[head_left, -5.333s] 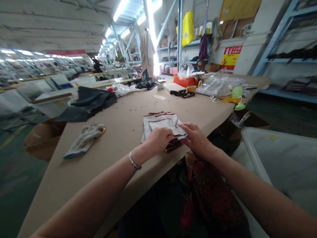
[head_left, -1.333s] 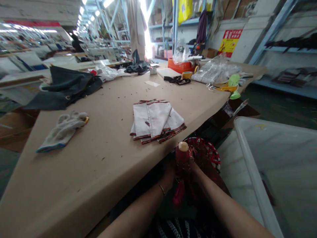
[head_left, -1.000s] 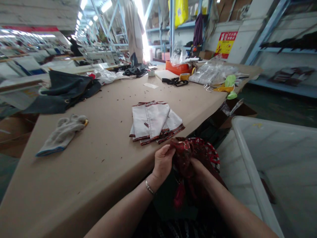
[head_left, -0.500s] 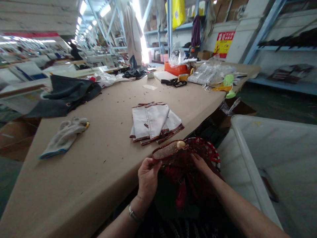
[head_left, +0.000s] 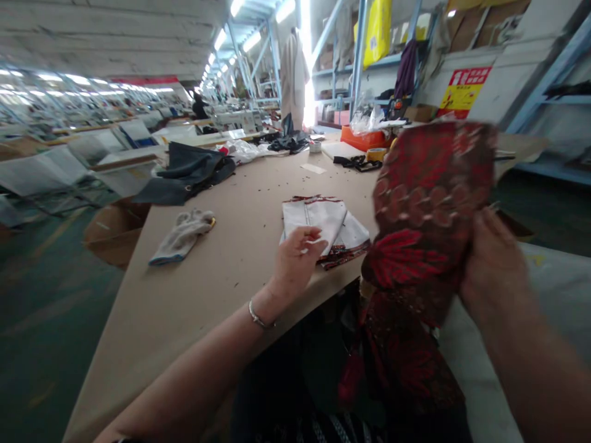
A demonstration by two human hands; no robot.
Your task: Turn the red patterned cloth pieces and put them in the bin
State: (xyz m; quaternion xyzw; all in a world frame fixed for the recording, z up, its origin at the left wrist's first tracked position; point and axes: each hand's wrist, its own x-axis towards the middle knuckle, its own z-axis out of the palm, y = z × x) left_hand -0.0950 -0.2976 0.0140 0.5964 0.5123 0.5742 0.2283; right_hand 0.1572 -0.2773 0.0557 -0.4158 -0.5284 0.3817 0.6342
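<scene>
Raised at the right, a dark red patterned cloth (head_left: pixel 429 203) hangs down toward my lap, slightly blurred. My right hand (head_left: pixel 494 264) grips its right edge. My left hand (head_left: pixel 298 258) is over the near edge of a stack of white pieces with red patterned borders (head_left: pixel 314 215), fingers apart and curved, nothing in them. Whether its fingertips touch the stack I cannot tell. The stack lies on the brown-covered table (head_left: pixel 221 295).
A grey-white glove (head_left: pixel 184 237) and dark fabric (head_left: pixel 189 172) lie on the table's left side. Farther back are black straps (head_left: pixel 355 163), yellow tape (head_left: pixel 376 154) and an orange box (head_left: pixel 362 139). A white bin (head_left: pixel 554 271) stands at the right.
My right hand has lifted the red cloth up and to the right. My left hand has let go of it and moved up to the white stack. The view has turned left.
</scene>
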